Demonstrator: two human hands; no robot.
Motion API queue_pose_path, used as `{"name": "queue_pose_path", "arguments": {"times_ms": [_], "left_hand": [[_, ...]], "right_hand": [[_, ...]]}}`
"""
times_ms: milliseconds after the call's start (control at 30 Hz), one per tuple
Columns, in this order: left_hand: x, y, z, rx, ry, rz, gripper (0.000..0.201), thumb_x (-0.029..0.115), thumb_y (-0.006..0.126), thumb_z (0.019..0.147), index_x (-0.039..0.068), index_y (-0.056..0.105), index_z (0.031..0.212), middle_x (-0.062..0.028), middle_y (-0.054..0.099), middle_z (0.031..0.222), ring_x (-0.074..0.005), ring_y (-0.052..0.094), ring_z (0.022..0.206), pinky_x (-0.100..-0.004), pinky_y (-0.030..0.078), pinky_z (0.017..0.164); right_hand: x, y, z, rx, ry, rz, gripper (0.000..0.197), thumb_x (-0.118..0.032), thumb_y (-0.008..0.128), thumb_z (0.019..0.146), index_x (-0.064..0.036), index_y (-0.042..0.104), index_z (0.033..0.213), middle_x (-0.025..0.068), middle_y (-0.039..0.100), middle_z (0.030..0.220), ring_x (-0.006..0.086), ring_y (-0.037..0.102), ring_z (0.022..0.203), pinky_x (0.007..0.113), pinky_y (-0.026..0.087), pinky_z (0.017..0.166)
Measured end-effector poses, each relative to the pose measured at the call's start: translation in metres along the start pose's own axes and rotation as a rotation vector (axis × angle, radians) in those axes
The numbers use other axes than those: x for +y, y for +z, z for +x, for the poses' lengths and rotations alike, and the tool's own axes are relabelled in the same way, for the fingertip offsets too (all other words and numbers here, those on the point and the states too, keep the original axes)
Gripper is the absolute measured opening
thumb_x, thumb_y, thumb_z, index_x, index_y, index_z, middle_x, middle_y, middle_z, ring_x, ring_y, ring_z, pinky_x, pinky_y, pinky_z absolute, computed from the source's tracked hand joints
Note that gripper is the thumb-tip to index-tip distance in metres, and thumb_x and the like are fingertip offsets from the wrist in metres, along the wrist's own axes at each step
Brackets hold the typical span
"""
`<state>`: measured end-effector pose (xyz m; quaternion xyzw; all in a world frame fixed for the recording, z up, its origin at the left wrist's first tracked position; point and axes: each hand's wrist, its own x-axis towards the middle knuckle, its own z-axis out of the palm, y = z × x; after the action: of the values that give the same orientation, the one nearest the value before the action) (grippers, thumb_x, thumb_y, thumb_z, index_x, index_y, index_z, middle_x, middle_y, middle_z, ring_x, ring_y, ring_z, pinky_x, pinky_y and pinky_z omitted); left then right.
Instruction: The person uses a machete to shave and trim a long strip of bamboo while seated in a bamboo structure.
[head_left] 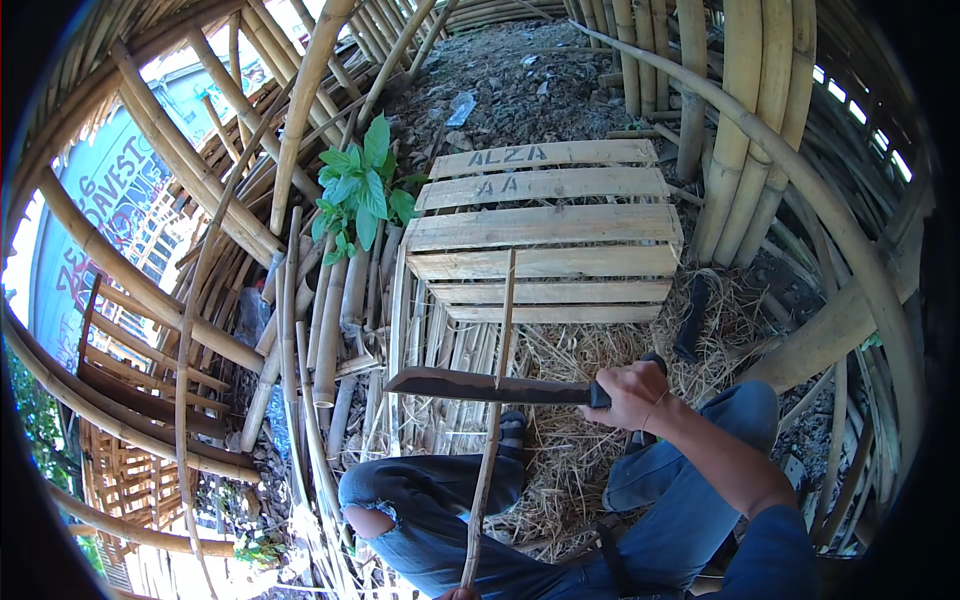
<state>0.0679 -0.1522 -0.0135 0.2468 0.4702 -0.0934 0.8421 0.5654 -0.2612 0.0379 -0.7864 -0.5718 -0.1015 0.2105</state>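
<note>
A slatted wooden crate (pixel 545 228) stands in the upper middle of the frame, with its closed slats toward the camera, so what may be inside cannot be seen. Its boards are pale, flat and rough, with narrow gaps between them and some dark lettering on the upper ones. Below it, dry straw-like shavings (pixel 570 450) cover the ground, and at the left of it a leafy green plant (pixel 362 185) rises beside round, smooth bamboo poles (pixel 338 310). The bamboo strip (pixel 487 460), long, thin and light brown, runs from the lower edge up to the front of the crate, in the centre. The right hand (pixel 632 395) is closed around the black handle of a machete (pixel 470 386), its forearm (pixel 722 458) coming from the lower right; the dark, broad blade points to the left and crosses the strip (whether it cuts into it, I cannot tell). The left hand (pixel 460 594), only a little visible at the bottom edge, is at the strip's lower end and seems to hold it.
</note>
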Motion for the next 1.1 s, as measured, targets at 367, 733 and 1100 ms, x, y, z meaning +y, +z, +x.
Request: {"name": "queue_pose_path", "arguments": {"times_ms": [367,733,1100], "left_hand": [[0.01,0.061,-0.031,0.367,0.09,0.523,0.027,0.036,0.042,0.1,0.012,0.054,0.096,0.0031,0.045,0.061,-0.0087,0.041,0.045,-0.0237,0.031,0.036],[0.001,0.026,-0.02,0.178,0.06,0.159,0.027,0.035,0.043,0.099,0.012,0.054,0.092,0.0036,0.044,0.06,-0.0079,0.04,0.044,-0.0229,0.03,0.036],[0.051,0.13,-0.042,0.337,0.066,0.56,0.031,0.038,0.044,0.098,0.012,0.055,0.088,0.003,0.043,0.056,-0.0103,0.041,0.041,-0.0256,0.032,0.036]], "right_hand": [[0.034,0.001,0.008,-0.042,0.249,-0.102,0.041,-0.047,0.065,0.08,-0.0085,0.056,0.068,0.0063,0.058,0.051,0.0183,0.057,0.041,0.035,0.045,0.039],[0.013,0.014,-0.002,-0.053,-0.018,0.0,0.04,-0.046,0.068,0.075,-0.0105,0.053,0.063,0.0013,0.053,0.046,0.0154,0.051,0.034,0.032,0.042,0.033],[0.018,0.01,0.001,-0.19,0.164,0.01,0.042,-0.049,0.067,0.076,-0.0098,0.055,0.068,0.0034,0.054,0.048,0.0159,0.053,0.037,0.033,0.043,0.037]]}}
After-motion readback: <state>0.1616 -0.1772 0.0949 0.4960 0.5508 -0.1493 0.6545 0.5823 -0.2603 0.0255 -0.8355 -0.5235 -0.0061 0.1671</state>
